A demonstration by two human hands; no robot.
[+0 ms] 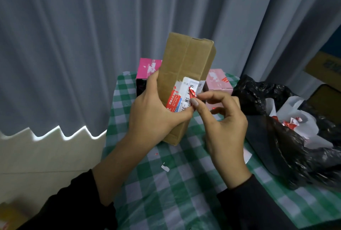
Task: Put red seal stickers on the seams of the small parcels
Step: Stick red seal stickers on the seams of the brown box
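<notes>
My left hand (153, 111) grips a brown cardboard parcel (184, 67), held upright over the checked table. A torn white shipping label with a red strip (181, 96) covers the parcel's lower front. A small crumpled red sticker (193, 92) is pinched at the label's edge between the thumb and forefinger of my right hand (224, 128). My left thumb presses on the label just below it.
A green and white checked cloth (175, 189) covers the table. A pink box (147, 69) and a pale pink box (218, 83) stand behind the parcel. A black plastic bag (287, 148) with white and red paper scraps lies to the right. Small scraps (164, 167) lie on the cloth.
</notes>
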